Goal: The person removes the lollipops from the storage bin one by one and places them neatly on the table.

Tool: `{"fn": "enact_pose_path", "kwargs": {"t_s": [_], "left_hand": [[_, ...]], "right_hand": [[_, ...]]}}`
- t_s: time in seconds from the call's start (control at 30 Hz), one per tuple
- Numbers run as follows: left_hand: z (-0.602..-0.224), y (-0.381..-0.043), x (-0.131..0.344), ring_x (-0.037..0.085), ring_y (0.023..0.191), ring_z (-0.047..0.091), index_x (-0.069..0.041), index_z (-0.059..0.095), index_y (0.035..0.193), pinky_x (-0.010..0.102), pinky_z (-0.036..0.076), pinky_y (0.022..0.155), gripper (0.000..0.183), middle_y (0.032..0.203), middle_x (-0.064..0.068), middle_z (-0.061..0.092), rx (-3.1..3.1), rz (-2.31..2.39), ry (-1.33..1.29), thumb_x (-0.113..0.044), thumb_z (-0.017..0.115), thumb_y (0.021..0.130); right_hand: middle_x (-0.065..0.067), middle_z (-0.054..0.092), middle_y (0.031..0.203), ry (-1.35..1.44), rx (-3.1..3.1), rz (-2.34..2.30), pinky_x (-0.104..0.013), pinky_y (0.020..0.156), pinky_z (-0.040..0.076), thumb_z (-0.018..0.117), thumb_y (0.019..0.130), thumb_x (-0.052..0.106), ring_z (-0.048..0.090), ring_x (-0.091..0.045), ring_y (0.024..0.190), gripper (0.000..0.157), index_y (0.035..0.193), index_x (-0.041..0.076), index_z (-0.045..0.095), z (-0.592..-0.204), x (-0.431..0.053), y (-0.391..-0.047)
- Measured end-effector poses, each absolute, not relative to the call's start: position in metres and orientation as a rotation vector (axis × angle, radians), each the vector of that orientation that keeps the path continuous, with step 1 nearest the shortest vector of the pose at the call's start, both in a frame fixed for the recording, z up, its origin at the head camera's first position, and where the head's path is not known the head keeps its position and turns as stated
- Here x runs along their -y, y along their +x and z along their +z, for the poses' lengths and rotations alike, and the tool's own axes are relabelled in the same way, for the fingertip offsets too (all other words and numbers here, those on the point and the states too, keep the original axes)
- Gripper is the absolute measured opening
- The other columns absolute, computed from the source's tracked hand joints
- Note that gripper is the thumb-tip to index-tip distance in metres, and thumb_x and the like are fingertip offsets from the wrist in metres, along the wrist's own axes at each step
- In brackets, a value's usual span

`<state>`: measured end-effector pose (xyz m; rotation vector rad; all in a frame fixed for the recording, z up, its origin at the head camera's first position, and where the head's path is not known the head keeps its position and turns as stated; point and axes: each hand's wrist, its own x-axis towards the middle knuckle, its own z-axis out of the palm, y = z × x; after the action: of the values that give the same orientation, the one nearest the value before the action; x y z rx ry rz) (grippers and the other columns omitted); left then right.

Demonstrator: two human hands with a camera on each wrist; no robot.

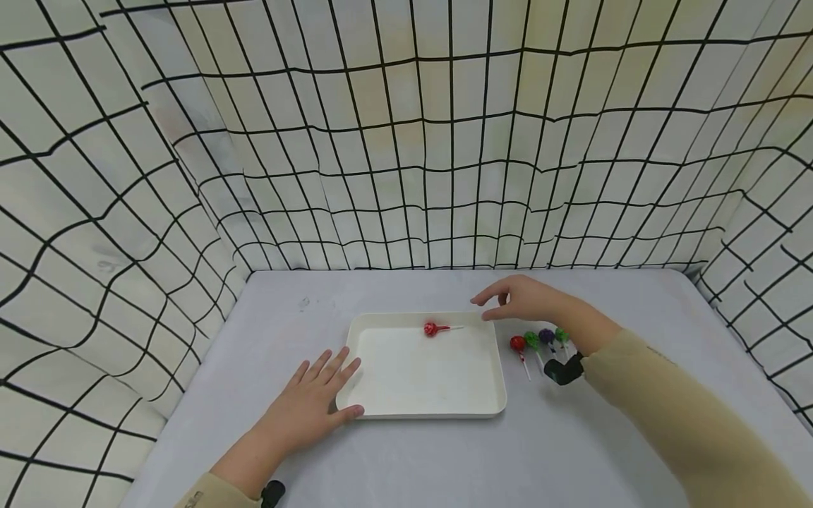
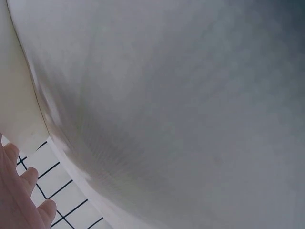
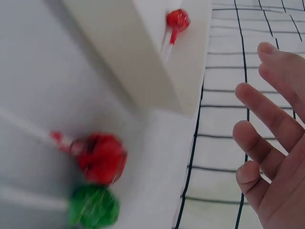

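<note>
A white tray lies on the table, with one red-wrapped lollipop near its far edge. My left hand, fingers spread, is at the tray's left edge; its thumb reaches the near left corner. Over the far right corner, my right hand hovers with loosely bent fingers and nothing between them. Beside the tray on the right lie a red lollipop, a green lollipop, a purple lollipop and another green lollipop, partly behind the right wrist.
White table cloth spreads around the tray. A white backdrop with a black grid rises behind the table and on both sides. Dark wrist cameras sit on both wrists, the right one close to the lollipop sticks.
</note>
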<state>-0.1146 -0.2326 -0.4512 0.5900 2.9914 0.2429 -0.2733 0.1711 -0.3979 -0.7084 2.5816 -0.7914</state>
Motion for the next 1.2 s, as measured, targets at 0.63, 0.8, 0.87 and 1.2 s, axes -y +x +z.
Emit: {"fn": "enact_pose_path", "kwargs": {"t_s": [0.63, 0.8, 0.87, 1.2], "left_hand": [[-0.451, -0.114, 0.234, 0.032, 0.150, 0.018, -0.025, 0.031, 0.157, 0.058, 0.014, 0.119, 0.085, 0.165, 0.001, 0.019, -2.986, 0.243, 0.577, -0.073, 0.047, 0.090], [-0.453, -0.114, 0.234, 0.032, 0.150, 0.018, -0.024, 0.032, 0.157, 0.058, 0.014, 0.119, 0.085, 0.165, 0.001, 0.020, -2.991, 0.251, 0.584, -0.074, 0.046, 0.089], [-0.455, -0.115, 0.235, 0.033, 0.150, 0.019, -0.024, 0.032, 0.157, 0.058, 0.014, 0.119, 0.086, 0.164, 0.001, 0.020, -2.998, 0.258, 0.590, -0.076, 0.044, 0.089], [-0.453, -0.115, 0.236, 0.032, 0.150, 0.017, -0.025, 0.030, 0.157, 0.058, 0.013, 0.119, 0.086, 0.165, 0.000, 0.017, -2.984, 0.255, 0.580, -0.075, 0.046, 0.089]], "right_hand": [[0.015, 0.068, 0.107, -0.812, -2.570, -0.469, -0.035, 0.084, 0.051, 0.076, 0.087, 0.037, 0.058, -0.017, 0.102, 0.028, 0.115, 0.036, 0.075, -0.395, -0.090, -0.274], [0.013, 0.068, 0.106, -0.839, -2.571, -0.369, -0.037, 0.089, 0.051, 0.076, 0.088, 0.034, 0.059, -0.016, 0.108, 0.027, 0.115, 0.034, 0.075, -0.400, -0.077, -0.273], [0.014, 0.069, 0.105, -0.856, -2.575, -0.323, -0.035, 0.090, 0.051, 0.076, 0.088, 0.034, 0.060, -0.015, 0.108, 0.027, 0.115, 0.033, 0.075, -0.401, -0.073, -0.273], [0.014, 0.070, 0.108, -0.939, -2.615, -0.131, -0.032, 0.093, 0.050, 0.074, 0.091, 0.030, 0.058, -0.008, 0.101, 0.032, 0.122, 0.029, 0.072, -0.411, -0.059, -0.272]]}}
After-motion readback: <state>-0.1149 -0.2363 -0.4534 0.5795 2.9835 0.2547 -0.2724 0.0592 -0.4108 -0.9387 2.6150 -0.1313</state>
